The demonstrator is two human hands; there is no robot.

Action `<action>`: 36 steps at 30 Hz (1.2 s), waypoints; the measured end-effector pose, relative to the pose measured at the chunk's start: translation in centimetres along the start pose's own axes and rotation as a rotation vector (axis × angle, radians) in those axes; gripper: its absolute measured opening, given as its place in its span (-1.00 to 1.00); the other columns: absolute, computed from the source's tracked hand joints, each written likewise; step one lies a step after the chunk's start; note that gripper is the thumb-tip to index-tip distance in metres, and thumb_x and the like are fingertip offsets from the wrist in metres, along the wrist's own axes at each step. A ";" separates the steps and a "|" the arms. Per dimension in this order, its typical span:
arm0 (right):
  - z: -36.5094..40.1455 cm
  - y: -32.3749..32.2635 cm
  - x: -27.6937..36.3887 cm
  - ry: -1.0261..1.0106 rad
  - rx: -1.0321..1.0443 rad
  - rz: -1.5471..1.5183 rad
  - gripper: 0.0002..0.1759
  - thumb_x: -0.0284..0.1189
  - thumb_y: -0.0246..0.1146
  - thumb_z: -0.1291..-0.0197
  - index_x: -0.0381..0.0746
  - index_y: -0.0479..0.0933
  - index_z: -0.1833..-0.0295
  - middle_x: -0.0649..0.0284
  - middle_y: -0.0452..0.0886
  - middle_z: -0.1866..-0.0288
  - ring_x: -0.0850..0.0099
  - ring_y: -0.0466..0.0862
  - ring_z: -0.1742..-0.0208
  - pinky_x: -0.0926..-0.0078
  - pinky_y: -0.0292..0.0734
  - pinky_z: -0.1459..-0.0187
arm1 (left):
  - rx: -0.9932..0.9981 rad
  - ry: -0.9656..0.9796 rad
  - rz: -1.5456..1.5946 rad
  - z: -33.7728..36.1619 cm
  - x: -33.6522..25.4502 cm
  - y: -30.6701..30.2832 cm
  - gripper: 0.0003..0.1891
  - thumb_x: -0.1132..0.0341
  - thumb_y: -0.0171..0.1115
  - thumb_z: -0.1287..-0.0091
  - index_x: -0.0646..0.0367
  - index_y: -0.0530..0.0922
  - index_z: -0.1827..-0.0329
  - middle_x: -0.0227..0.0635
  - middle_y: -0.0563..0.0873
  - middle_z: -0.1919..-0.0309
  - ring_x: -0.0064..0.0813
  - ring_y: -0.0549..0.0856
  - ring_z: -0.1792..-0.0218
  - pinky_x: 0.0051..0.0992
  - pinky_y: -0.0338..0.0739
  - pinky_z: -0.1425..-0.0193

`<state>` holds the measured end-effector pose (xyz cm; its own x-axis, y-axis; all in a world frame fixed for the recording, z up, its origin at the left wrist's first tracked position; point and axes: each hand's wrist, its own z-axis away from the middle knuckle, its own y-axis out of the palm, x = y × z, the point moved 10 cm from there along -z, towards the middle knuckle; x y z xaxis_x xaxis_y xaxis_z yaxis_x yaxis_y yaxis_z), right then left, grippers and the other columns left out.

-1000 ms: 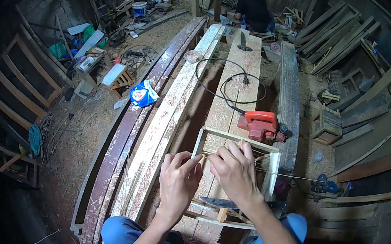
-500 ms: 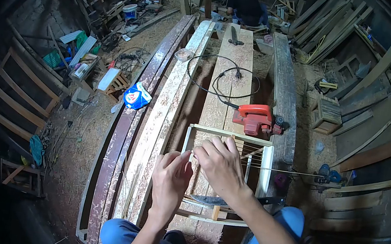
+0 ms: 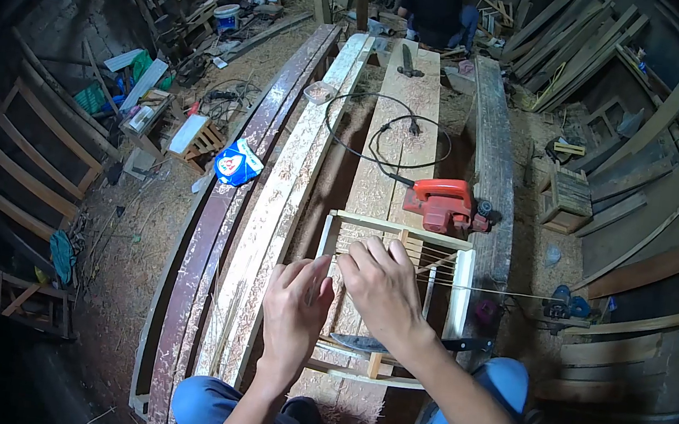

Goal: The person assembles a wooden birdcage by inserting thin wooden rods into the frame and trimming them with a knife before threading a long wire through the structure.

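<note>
A pale wooden frame (image 3: pixel 459 299) lies across the planks in front of my knees, with thin strands running across it. My right hand (image 3: pixel 381 289) is over the frame, its fingers curled down on a thin light strip (image 3: pixel 507 294) that stretches out past the frame's right side. What lies under its fingertips is hidden. My left hand (image 3: pixel 292 304) is at the frame's left side, fingers bent and thumb apart from them, with nothing visible between. Below the hands, a knife (image 3: pixel 353 342) with a dark handle rests across the frame.
Ahead on the planks (image 3: pixel 383 133) are a red corded power tool (image 3: pixel 442 205), its black cable (image 3: pixel 375 163) and a hand saw (image 3: pixel 410 61). A blue-white packet (image 3: pixel 239 163) sits on the left beam. Farther back, a person (image 3: pixel 433 12) in dark clothing crouches. Shavings lie around.
My left thumb and fingers have parted slightly. The strip at the right has shifted slightly upward in view. The person at the back has moved a little to the right.
</note>
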<state>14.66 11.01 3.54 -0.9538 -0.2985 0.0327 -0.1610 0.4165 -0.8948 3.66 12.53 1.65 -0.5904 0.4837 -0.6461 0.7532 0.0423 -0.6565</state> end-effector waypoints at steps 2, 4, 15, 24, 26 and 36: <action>0.0 0.2 0.0 -0.003 0.012 0.005 -0.97 -0.45 0.37 -0.20 -0.14 0.65 0.25 0.30 0.62 0.23 0.38 0.66 0.01 0.34 0.50 -0.03 | 0.018 -0.025 0.004 -0.1 -0.1 -0.2 -0.55 0.54 0.51 -0.30 0.19 0.74 -0.28 -0.09 0.81 0.04 -0.07 0.74 0.07 -0.17 0.65 -0.09; -0.1 0.0 0.1 -0.008 -0.001 0.008 -0.96 -0.46 0.38 -0.17 -0.15 0.66 0.26 0.31 0.62 0.24 0.39 0.66 0.01 0.36 0.51 -0.02 | 0.033 -0.051 0.005 0.0 -0.1 -0.1 -0.53 0.54 0.51 -0.32 0.19 0.73 -0.31 -0.06 0.81 0.06 -0.07 0.74 0.10 -0.16 0.66 -0.06; -0.4 0.8 0.6 -0.048 0.004 0.040 -0.95 -0.46 0.39 -0.13 -0.14 0.67 0.26 0.33 0.63 0.25 0.42 0.66 0.03 0.41 0.54 0.01 | -0.001 -0.144 0.064 0.3 0.8 -0.3 -0.47 0.47 0.52 -0.36 0.27 0.64 -0.41 0.11 0.81 0.18 0.06 0.83 0.19 -0.09 0.71 0.08; -0.7 0.9 0.5 -0.030 -0.010 -0.033 -0.95 -0.49 0.37 -0.13 -0.17 0.68 0.26 0.29 0.67 0.23 0.36 0.69 0.01 0.36 0.56 0.01 | -0.032 0.021 0.021 0.2 -0.1 -0.5 -0.56 0.48 0.51 -0.34 0.22 0.72 -0.30 -0.02 0.80 0.19 -0.02 0.81 0.18 -0.12 0.71 0.07; -0.5 0.6 0.3 -0.014 -0.023 -0.062 -0.94 -0.52 0.35 -0.13 -0.20 0.68 0.25 0.26 0.69 0.20 0.32 0.70 0.03 0.33 0.58 0.02 | 0.024 -0.038 -0.023 -0.1 -0.3 -0.2 -0.59 0.49 0.51 -0.32 0.19 0.76 -0.25 -0.06 0.78 0.21 -0.05 0.79 0.17 -0.13 0.70 0.05; 0.0 -0.6 -0.5 0.067 -0.116 -0.140 -0.86 -0.57 0.39 -0.17 -0.18 0.58 0.19 0.25 0.67 0.41 0.33 0.70 0.13 0.33 0.52 0.09 | 0.086 0.034 -0.189 -1.8 -0.3 0.8 -0.78 0.47 0.51 -0.26 0.14 0.87 0.04 -0.17 0.68 0.26 -0.14 0.69 0.12 -0.16 0.62 -0.01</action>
<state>15.28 10.93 4.09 -0.9340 -0.3048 0.1864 -0.3182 0.4720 -0.8222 4.96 13.93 2.04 -0.7077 0.5033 -0.4958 0.6013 0.0608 -0.7967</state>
